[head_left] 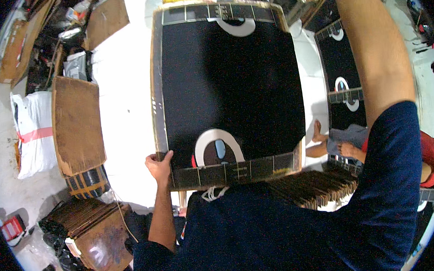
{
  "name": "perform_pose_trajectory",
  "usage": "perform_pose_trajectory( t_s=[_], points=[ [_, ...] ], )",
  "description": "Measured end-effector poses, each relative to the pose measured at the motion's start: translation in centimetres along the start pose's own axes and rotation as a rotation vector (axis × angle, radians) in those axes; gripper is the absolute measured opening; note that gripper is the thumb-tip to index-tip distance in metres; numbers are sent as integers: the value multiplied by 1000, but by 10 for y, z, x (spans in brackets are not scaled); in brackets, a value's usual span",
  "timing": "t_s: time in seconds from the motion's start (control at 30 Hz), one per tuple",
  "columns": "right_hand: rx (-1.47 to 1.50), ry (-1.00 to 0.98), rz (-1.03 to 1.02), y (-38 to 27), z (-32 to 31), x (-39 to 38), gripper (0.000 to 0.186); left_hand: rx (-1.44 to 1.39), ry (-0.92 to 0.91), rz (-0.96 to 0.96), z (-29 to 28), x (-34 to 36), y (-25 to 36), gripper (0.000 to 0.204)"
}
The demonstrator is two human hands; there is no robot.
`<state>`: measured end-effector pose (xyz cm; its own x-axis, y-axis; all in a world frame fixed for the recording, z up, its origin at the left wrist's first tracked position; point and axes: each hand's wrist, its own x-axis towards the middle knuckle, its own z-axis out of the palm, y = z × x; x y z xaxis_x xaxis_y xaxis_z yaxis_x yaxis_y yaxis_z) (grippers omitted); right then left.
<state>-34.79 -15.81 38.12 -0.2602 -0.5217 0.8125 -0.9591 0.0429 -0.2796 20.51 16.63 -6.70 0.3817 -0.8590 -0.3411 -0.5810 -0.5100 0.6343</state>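
A large rectangular black panel (pixel 233 88) with dark bordered edges fills the middle in front of me. Pale arch-shaped prints stand out at its near and far ends; the near arch (pixel 217 138) has a small light-blue spot inside. My left hand (pixel 159 166) is closed on the panel's near left edge, thumb on top, with the other fingers mostly hidden. My right forearm (pixel 372 36) stretches up past the top right of the head view, so the right hand is out of sight.
A long white surface (pixel 122 102) runs beneath the panel. Brown boards (pixel 77 123) and a white sack (pixel 34 134) lie at left; a stack of boards (pixel 101 246) stands lower left. Another person's hand (pixel 347 149) and foot show at right, near more printed black panels (pixel 338 65).
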Motion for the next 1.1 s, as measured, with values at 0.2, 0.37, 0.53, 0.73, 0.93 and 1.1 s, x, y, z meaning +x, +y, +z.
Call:
perform_pose_trajectory(
  t_s=[0.2,0.37,0.53,0.73,0.93,1.1],
  points=[
    [32,74,-23,-7,-17,-43,28,117,154,88,14,7,20,81],
    [24,227,-132,5,-17,-116,29,-329,-103,363,26,23,194,83],
    [80,108,-163,26,-12,-233,20,-1467,-640,72,31,-6,362,76],
    [40,-196,-88,31,2,-365,38,-1445,-488,-585,86,-3,329,81],
    [-8,-494,-75,73,78,-357,46,-665,59,-4,150,9,226,66],
    [-62,-594,-120,94,152,-308,47,283,67,881,150,35,201,114]
  ],
)
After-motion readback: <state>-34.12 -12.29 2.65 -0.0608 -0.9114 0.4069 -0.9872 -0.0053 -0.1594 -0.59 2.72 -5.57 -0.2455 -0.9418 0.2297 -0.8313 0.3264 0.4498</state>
